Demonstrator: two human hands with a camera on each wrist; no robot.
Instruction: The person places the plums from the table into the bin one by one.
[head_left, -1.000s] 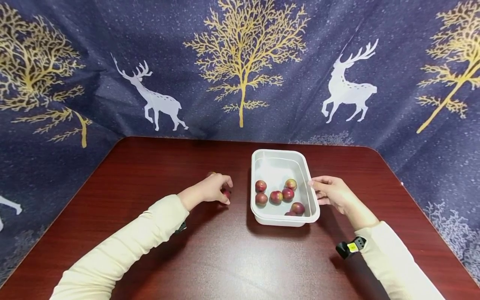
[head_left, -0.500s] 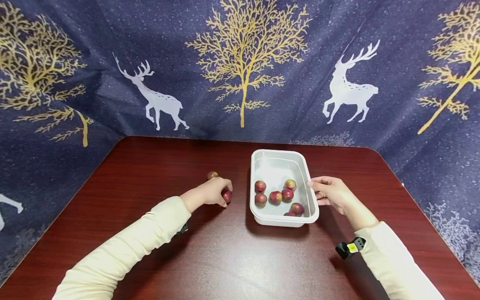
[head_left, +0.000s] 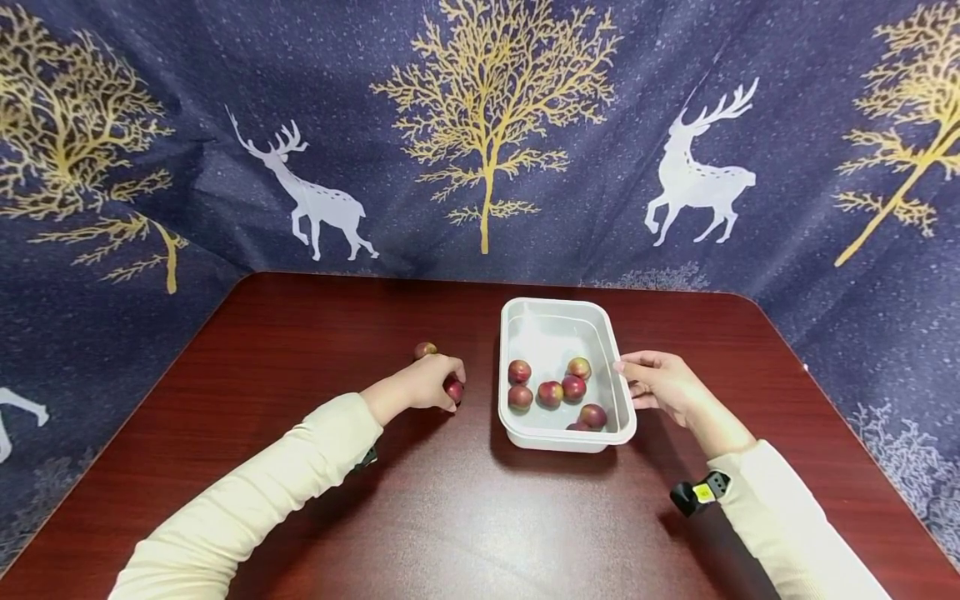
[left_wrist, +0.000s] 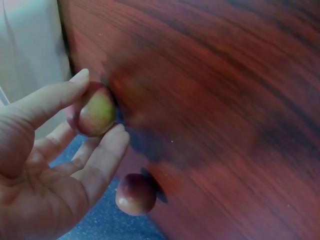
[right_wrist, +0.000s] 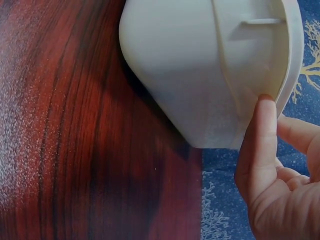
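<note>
A white plastic tub [head_left: 624,408] stands on the dark red table [head_left: 465,517] and holds several small red-yellow fruits [head_left: 551,392]. My right hand [head_left: 660,385] rests against the tub's right side, thumb [right_wrist: 263,131] on the rim of the tub [right_wrist: 200,70]. Left of the tub, my left hand [head_left: 427,382] pinches one fruit [head_left: 453,389] between thumb and fingers just above the table; the left wrist view shows this fruit [left_wrist: 95,111] in the fingertips. Another loose fruit [head_left: 424,350] lies on the table just beyond that hand, seen as fruit [left_wrist: 136,194] in the left wrist view.
A dark blue cloth with gold trees and white deer [head_left: 315,200] hangs behind and around the table. The table's rounded far corners and side edges are near the cloth. A black band [head_left: 701,493] sits on my right wrist.
My left hand has drawn slightly back toward me with the fruit pinched in it, uncovering the second fruit behind it. The tub has shifted a little to the left under my right hand.
</note>
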